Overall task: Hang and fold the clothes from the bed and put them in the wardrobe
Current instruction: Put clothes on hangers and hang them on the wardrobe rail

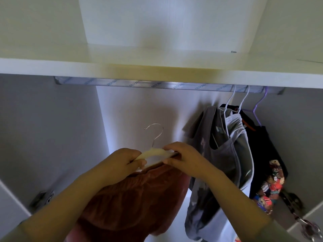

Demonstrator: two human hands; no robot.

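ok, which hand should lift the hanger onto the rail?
Left, probably. The left hand wraps the cream hanger beside its hook, below the bare stretch of rail. The right hand only pinches the other end, close to the grey top already hung.

The rust-brown garment [132, 194] is showing matt, velvety cloth; the cream hanger [153, 153] is looking smooth, its hook [158, 136] shiny metal; the rail [139, 84] is gleaming metallic.

Rail [122, 84] free left; hung clothes [227, 145] block right
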